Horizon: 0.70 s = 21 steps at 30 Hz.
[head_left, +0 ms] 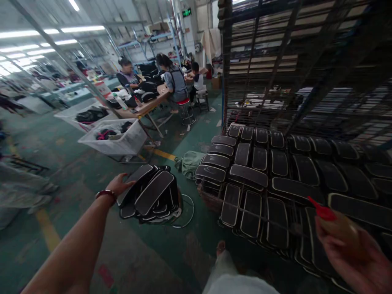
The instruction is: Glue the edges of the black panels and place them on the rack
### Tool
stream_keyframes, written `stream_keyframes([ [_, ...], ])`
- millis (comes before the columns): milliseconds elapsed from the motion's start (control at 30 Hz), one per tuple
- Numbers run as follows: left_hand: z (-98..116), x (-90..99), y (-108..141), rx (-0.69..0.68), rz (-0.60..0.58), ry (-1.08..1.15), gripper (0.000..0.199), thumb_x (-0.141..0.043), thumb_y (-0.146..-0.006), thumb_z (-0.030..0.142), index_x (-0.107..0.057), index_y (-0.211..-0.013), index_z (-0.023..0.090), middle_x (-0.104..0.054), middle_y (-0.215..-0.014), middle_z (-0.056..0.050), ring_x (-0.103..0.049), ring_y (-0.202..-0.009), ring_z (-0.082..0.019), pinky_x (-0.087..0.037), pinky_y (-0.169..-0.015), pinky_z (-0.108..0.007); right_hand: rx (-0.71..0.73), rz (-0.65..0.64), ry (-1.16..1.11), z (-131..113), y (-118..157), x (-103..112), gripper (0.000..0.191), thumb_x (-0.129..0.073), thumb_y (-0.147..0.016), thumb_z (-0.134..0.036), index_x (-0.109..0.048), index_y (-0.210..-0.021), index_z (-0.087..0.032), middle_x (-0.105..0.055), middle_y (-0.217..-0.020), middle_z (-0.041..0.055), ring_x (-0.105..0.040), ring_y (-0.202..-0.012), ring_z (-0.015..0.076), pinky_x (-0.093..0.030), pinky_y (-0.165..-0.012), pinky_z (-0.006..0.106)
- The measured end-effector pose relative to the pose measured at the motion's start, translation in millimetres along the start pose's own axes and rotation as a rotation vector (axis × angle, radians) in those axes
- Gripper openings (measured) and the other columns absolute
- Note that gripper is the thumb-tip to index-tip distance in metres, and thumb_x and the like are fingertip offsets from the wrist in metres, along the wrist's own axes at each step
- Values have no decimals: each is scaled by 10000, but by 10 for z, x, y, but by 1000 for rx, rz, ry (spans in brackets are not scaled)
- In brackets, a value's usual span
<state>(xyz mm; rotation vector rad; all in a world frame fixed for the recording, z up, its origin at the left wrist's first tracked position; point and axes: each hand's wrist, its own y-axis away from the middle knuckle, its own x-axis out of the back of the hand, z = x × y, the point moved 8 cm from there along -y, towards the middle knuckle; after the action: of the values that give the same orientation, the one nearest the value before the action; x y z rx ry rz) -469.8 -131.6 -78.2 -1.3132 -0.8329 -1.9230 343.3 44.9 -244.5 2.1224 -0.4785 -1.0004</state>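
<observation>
My left hand [118, 185] reaches to the left edge of a pile of black oblong panels [154, 192] with pale edging. Its fingers are spread and reach the edge of one panel; no grip around it shows. The pile is heaped on a low support with a round metal ring [192, 210] at its base. At the lower right, my right hand [352, 249] is wrapped round a yellowish squeeze bottle [344, 230] with a red pointed nozzle [321, 210]. Beneath that hand spread many stacks of similar black panels [277, 220].
A tall dark metal rack [260, 77] stands behind the stacks. Green cloth [190, 163] lies between pile and stacks. White bins [114, 145] holding dark items stand ahead. Beyond, several people sit around a worktable [150, 104]. My foot [221, 247] is on the green floor.
</observation>
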Motion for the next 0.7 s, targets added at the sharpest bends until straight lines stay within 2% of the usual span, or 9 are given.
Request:
stream_keyframes([
  [133,-79,-128,-159,-64,-102,1,706,-815,-823,528,-631,-1314,55,-802,-1221,-158,-697,-1307,-425,-566,-1026,-436,17,49,9,239,173,-194,511,-524,-941,-102,-719,-1396,-230,-673,-1466,170,-782,-1053,302,-692,-517,282],
  [267,-161,-225,-289,-112,-180,12,822,-826,-768,526,-596,-1384,34,-777,-1329,-215,-707,-1304,-424,-565,-1064,-450,3,77,4,416,276,-297,487,-520,-958,-104,-700,-1400,-202,-672,-1417,195,-780,-1046,312,-655,-475,261],
  [367,-241,-254,-384,-118,-201,8,878,-826,-740,522,-574,-1417,23,-719,-1438,-275,-673,-1357,-446,-541,-1118,-476,-7,86,4,518,352,-409,481,-514,-967,-108,-687,-1402,-218,-663,-1417,189,-780,-1030,306,-637,-459,254],
  [500,-314,-293,-472,-113,-215,7,938,-824,-700,557,-560,-1436,39,-681,-1493,-295,-654,-1385,-455,-518,-1157,-488,-9,98,7,606,409,-535,464,-517,-968,-106,-695,-1371,-248,-685,-1375,154,-770,-1025,300,-629,-462,256],
  [700,-355,-292,-488,-110,-199,22,977,-849,-649,613,-573,-1409,66,-673,-1497,-303,-637,-1405,-465,-510,-1170,-481,42,45,39,655,359,-553,471,-551,-921,-76,-701,-1346,-211,-680,-1391,169,-759,-1086,326,-637,-485,259],
])
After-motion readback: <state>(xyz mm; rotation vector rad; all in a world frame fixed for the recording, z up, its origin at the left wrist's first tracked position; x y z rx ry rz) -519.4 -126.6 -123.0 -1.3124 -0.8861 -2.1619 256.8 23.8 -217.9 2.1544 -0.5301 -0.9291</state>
